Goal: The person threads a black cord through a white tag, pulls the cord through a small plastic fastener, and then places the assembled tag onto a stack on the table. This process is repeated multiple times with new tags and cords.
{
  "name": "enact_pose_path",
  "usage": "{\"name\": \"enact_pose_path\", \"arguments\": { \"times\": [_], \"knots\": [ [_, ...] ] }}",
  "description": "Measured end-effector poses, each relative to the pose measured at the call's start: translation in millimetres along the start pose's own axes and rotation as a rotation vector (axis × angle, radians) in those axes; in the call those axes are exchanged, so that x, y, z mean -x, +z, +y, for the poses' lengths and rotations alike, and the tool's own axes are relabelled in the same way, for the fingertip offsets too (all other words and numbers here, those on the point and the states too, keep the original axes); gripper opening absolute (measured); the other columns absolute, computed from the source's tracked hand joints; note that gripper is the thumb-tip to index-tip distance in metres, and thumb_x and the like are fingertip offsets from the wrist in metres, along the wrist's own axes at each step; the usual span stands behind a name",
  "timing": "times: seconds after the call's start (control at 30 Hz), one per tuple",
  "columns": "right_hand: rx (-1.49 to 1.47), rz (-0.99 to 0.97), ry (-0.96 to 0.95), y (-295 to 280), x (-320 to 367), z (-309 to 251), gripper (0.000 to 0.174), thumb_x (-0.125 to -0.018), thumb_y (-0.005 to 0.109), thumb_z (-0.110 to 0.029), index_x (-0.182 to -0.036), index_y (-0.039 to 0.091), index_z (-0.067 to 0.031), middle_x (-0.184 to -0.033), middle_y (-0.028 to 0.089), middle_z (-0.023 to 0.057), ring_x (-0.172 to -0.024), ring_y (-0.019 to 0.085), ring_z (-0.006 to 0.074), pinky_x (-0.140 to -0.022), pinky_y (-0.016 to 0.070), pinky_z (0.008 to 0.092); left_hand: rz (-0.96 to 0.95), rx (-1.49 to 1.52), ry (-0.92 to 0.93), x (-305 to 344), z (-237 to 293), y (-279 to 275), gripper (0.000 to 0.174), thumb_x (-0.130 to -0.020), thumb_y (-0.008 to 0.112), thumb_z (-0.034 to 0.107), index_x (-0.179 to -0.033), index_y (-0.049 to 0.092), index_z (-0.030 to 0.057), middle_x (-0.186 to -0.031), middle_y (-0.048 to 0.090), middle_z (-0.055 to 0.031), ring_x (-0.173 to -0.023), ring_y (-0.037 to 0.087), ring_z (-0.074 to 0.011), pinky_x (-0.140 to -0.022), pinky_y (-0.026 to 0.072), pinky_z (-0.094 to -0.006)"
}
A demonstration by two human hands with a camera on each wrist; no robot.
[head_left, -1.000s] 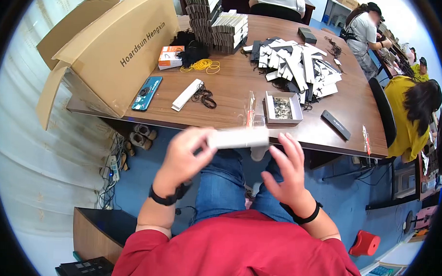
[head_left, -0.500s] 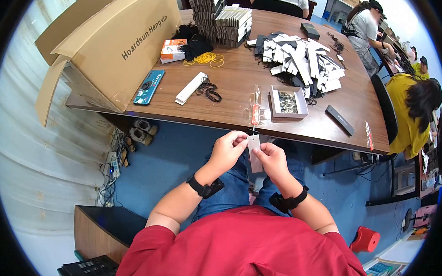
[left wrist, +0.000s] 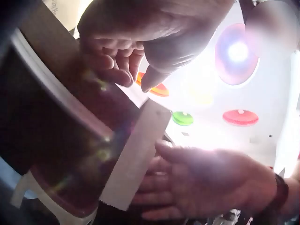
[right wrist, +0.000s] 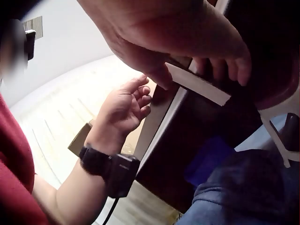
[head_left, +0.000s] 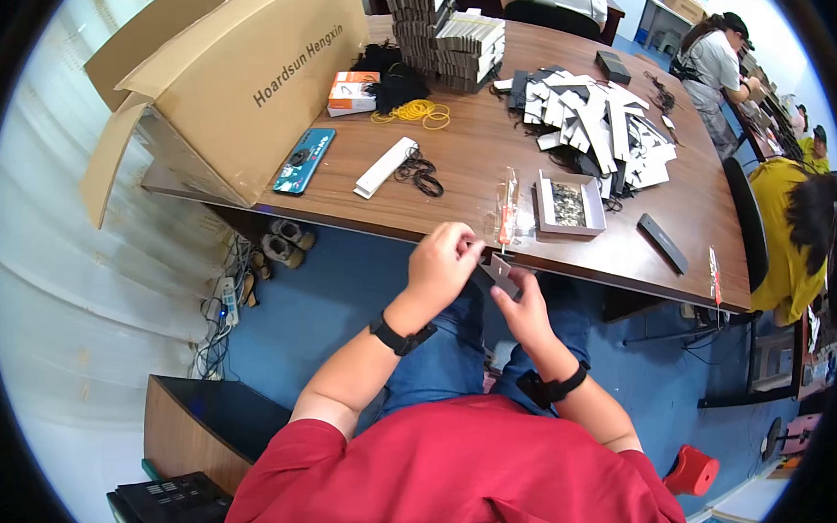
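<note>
The right hand [head_left: 527,311] grips a narrow white box [left wrist: 136,159] between its thumb and its fingers; the box is tilted, and in the head view it appears at the near edge of the wooden table [head_left: 468,153]. At 9 o'clock from this box, the left hand [head_left: 443,262] is apart from it, with its fingers curled and the thumb close to them; I cannot tell if something small is pinched there.

Seen from the held box, an orange-handled screwdriver [head_left: 505,225] lies at 12 o'clock, partly on clear plastic. An open white tray [head_left: 572,231] with small pieces is near, between 1 and 2 o'clock, and behind it spreads a pile of white boxes [head_left: 580,124]. A black bar [head_left: 662,243] lies between 2 and 3 o'clock.
</note>
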State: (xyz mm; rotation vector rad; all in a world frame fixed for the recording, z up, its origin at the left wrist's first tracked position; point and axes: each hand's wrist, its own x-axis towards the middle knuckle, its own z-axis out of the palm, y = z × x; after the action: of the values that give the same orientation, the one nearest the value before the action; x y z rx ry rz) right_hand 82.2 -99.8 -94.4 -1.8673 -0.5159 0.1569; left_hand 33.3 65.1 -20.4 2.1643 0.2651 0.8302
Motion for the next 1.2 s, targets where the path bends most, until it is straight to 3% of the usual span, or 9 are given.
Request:
{"name": "enact_pose_path", "arguments": {
  "times": [0.07, 0.17, 0.27, 0.4, 0.77, 0.9, 0.97, 1.03, 1.2],
  "knots": [
    [0.063, 0.018, -0.027, -9, 12, -3, 0.041, -0.075, 0.067, -0.012, -0.112, 0.052, -0.0021, -0.115, 0.052, 0.0173, -0.111, 0.048, 0.0334, -0.095, 0.038, 0.0391, 0.092, -0.107, 0.042, -16, -14, -18, 0.011, -0.079, 0.067, 0.011, -0.084, 0.062, 0.0027, -0.075, 0.056, -0.0081, -0.062, 0.055, -0.0191, -0.057, 0.0454, -0.03],
    [0.076, -0.109, -0.034, -24, 25, -6, 0.038, -0.074, 0.066, -0.01, -0.11, 0.054, -0.0035, -0.113, 0.053, 0.0153, -0.109, 0.05, 0.0318, -0.093, 0.0401, 0.0385, 0.161, -0.343, 0.12, -41, -39, -39, 0.013, -0.079, 0.065, 0.01, -0.089, 0.065, 0.003, -0.083, 0.057, -0.0108, -0.075, 0.058, -0.0252, -0.066, 0.0469, -0.034],
    [0.067, -0.194, -0.165, -28, 31, -12, 0.03, -0.072, 0.065, -0.01, -0.101, 0.06, -0.0052, -0.102, 0.058, 0.015, -0.1, 0.054, 0.0335, -0.089, 0.0419, 0.0403, 0.025, -0.379, 0.133, -55, -46, -45, 0.027, -0.079, 0.065, 0.015, -0.104, 0.065, 0.0062, -0.102, 0.056, -0.0137, -0.095, 0.056, -0.0317, -0.082, 0.0466, -0.038],
    [0.095, -0.273, -0.221, -31, 37, -18, 0.026, -0.075, 0.064, -0.014, -0.099, 0.062, -0.0047, -0.099, 0.06, 0.0158, -0.098, 0.056, 0.0337, -0.088, 0.044, 0.0399, -0.037, -0.453, 0.315, -66, -56, -28, 0.011, -0.078, 0.063, 0.012, -0.085, 0.069, 0.0055, -0.101, 0.059, -0.0135, -0.097, 0.056, -0.0307, -0.085, 0.0462, -0.0381],
    [-0.094, -0.495, -0.051, -37, 47, -17, 0.019, -0.083, 0.057, -0.012, -0.098, 0.06, -0.0013, -0.09, 0.064, 0.0122, -0.085, 0.062, 0.023, -0.077, 0.0483, 0.0328, 0.005, -0.322, -0.019, -83, -58, -37, 0.009, -0.079, 0.063, 0.005, -0.079, 0.064, -0.0037, -0.08, 0.061, -0.0155, -0.075, 0.058, -0.0294, -0.071, 0.0461, -0.0359],
    [-0.2, -0.498, -0.048, -35, 49, -17, 0.017, -0.081, 0.059, -0.012, -0.093, 0.061, -0.0012, -0.084, 0.065, 0.0114, -0.078, 0.062, 0.0217, -0.071, 0.0483, 0.0325, -0.007, -0.243, 0.024, -101, -57, -47, 0.008, -0.08, 0.063, 0.004, -0.078, 0.059, -0.0031, -0.073, 0.058, -0.0111, -0.066, 0.055, -0.0218, -0.063, 0.0443, -0.0321],
    [-0.229, -0.495, -0.04, -38, 49, -19, 0.016, -0.08, 0.059, -0.012, -0.091, 0.062, -0.0009, -0.081, 0.065, 0.0113, -0.075, 0.062, 0.0218, -0.068, 0.0482, 0.0326, -0.006, -0.037, -0.048, -118, -88, -52, 0.01, -0.084, 0.062, 0.007, -0.076, 0.058, 0.0008, -0.069, 0.057, -0.0022, -0.056, 0.051, -0.0121, -0.052, 0.0406, -0.0249],
    [-0.214, -0.504, -0.035, -42, 49, -23, 0.015, -0.08, 0.059, -0.012, -0.09, 0.062, -0.0007, -0.08, 0.065, 0.0111, -0.074, 0.062, 0.0216, -0.067, 0.0481, 0.0325, -0.019, 0.39, -0.335, -122, -54, -65, 0.009, -0.088, 0.06, 0.011, -0.083, 0.059, 0.004, -0.072, 0.059, -0.0005, -0.054, 0.051, -0.0068, -0.047, 0.0382, -0.0183],
    [-0.188, -0.53, -0.048, -43, 51, -22, 0.015, -0.08, 0.059, -0.012, -0.09, 0.062, -0.001, -0.082, 0.065, 0.0117, -0.076, 0.062, 0.022, -0.067, 0.0482, 0.0332, 0.165, 0.592, -0.271, -148, -14, -78, 0.011, -0.093, 0.055, 0.019, -0.098, 0.059, 0.01, -0.088, 0.066, 0.001, -0.057, 0.055, -0.0034, -0.048, 0.0419, -0.0151]
  ]
}}
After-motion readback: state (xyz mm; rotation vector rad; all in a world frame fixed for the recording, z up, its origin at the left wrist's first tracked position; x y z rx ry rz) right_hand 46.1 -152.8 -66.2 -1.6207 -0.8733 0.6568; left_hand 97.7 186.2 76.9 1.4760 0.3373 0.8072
